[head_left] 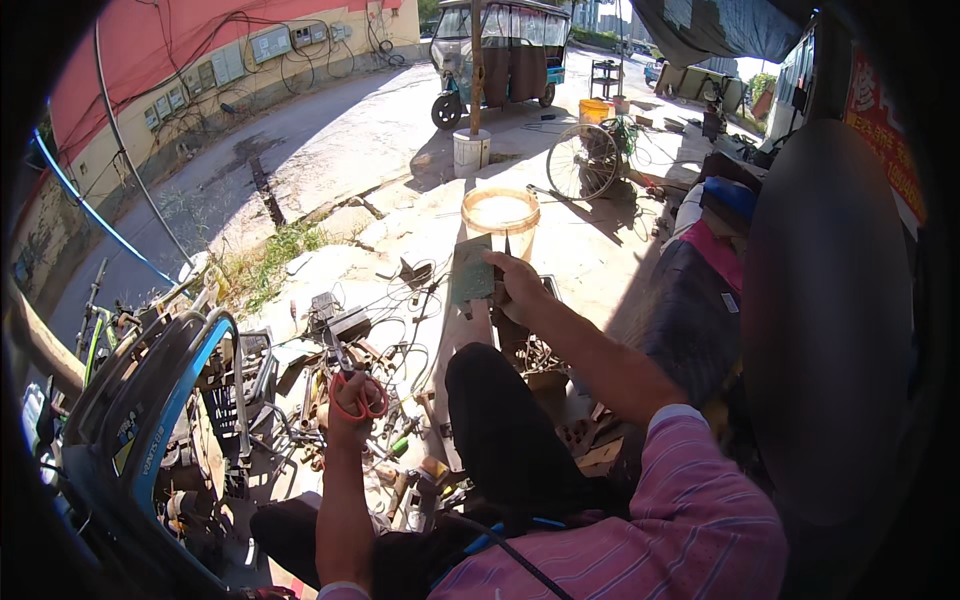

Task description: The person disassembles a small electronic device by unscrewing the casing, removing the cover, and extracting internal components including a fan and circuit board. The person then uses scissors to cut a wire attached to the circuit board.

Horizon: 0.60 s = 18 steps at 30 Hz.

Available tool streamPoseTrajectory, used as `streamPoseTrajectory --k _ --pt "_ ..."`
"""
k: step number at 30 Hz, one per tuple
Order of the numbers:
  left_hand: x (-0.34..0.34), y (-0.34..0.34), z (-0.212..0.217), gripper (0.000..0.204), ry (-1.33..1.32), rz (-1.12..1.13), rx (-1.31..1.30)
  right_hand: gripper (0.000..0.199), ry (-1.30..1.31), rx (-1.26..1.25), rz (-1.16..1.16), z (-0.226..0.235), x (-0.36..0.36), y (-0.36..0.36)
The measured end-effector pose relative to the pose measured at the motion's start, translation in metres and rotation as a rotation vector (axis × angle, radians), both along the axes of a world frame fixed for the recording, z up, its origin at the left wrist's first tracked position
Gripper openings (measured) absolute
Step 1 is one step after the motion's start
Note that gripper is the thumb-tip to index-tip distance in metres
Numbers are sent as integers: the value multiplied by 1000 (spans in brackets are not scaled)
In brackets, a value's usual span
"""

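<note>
My left hand is closed around the red handles of a pair of scissors, and the blades point up and away from me. In my right hand, raised above my knee, is a flat grey-green sheet with straight edges. It is pinched by its right side, and its material cannot be made out. A dark pointed thing rises beside the right fingers; whether they hold it is unclear. Behind the sheet stands a pale yellow bucket. The scissors and the sheet are well apart.
Scrap metal, tools and wires cover the ground ahead and left. A black-and-blue panel stands at my left. Farther off are a bicycle wheel, an orange bucket and a parked three-wheeler. A dark padded seat lies right.
</note>
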<state>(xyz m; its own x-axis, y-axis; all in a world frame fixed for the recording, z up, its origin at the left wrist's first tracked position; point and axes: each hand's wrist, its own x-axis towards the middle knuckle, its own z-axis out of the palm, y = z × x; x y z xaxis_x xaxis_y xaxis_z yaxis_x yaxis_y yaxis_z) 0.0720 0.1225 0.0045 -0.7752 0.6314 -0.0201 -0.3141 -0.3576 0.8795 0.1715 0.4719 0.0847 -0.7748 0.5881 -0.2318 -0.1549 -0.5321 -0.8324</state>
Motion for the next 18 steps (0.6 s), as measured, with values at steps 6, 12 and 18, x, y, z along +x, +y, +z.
streamPoseTrajectory --k 6,12,18 --pt "49 80 71 43 386 -53 -255 17 4 68 -5 -12 60 25" --pt "53 142 74 48 601 -315 -511 15 -6 -69 -85 -41 72 13" --pt "65 185 79 58 1040 -477 -891 16 31 30 -16 -90 70 65"
